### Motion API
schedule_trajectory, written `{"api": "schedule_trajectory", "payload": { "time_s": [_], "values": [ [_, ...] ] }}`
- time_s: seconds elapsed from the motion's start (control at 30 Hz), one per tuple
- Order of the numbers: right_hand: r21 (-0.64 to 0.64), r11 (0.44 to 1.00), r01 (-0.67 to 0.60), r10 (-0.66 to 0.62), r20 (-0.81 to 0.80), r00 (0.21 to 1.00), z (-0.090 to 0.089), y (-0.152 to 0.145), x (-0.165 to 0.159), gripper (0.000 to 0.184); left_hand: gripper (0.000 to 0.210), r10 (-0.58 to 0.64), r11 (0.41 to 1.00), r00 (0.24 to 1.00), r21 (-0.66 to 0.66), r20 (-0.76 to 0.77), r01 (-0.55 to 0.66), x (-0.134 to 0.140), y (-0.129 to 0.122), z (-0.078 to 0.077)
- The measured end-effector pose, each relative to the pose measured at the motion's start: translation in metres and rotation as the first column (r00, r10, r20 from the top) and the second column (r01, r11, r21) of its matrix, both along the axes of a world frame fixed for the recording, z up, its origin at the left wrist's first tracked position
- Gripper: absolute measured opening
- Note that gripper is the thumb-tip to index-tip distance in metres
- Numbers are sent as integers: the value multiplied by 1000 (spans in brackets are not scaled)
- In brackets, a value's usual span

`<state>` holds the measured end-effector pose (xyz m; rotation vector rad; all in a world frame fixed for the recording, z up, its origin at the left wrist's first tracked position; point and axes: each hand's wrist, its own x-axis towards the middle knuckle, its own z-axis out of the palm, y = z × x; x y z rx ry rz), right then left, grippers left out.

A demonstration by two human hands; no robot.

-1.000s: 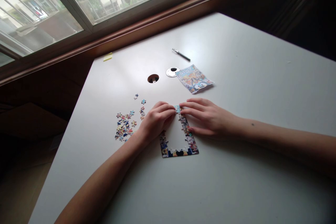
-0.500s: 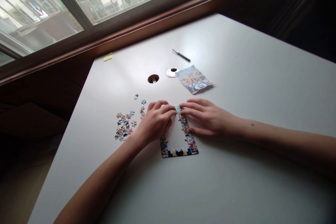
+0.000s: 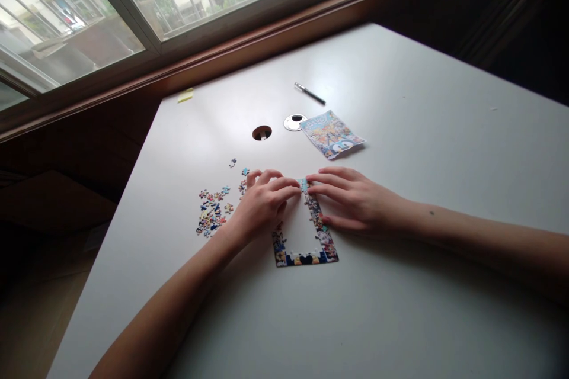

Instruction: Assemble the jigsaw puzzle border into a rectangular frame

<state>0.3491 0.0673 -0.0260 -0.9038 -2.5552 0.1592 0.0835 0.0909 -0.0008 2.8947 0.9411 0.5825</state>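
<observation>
A partly joined jigsaw puzzle [image 3: 306, 260] lies flat on the white table, its border pieces framing a bare middle. My left hand [image 3: 265, 198] is over its left side, fingers bent and apart, with fingertips at the light-blue pieces of the top edge. The left hand hides much of the puzzle's left and upper-left border. My right hand [image 3: 351, 198] rests along the right border, fingers spread and tips touching its edge. Loose puzzle pieces [image 3: 211, 213] form a pile left of my left hand, and a few lie nearer to its knuckles.
Behind the puzzle lies a creased picture sheet [image 3: 333, 133], overlapping a round metal cover [image 3: 293, 123]. Left of that is a round hole [image 3: 262, 132] in the tabletop [image 3: 422, 148]. A dark pen [image 3: 310, 93] lies farther back. A yellow sticker [image 3: 185, 95] marks the far-left corner by the window.
The whole view has shifted slightly, so things appear a little more to the right. Both hands keep nearly the same place at the top of the puzzle; no piece has visibly moved.
</observation>
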Motion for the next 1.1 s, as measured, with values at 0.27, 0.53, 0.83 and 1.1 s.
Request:
{"api": "schedule_trajectory", "payload": {
  "time_s": [0.27,0.53,0.83,1.1],
  "values": [
    [7,1000,-2,2,-7,1000,0,0,0,48,29,3,996,998,85,-57,2,1,-6,4],
    [3,1000,-2,2,1,1000,0,0,1,50,29,-17,997,996,73,-89,24,-1,-7,4],
    [-1,1000,-6,6,-6,1000,1,-1,0,48,25,-22,999,997,43,-70,25,-1,-7,3],
    [20,1000,-10,10,7,1000,1,-1,0,48,26,-17,1000,999,-7,-47,17,0,-7,6]
  ]
}}
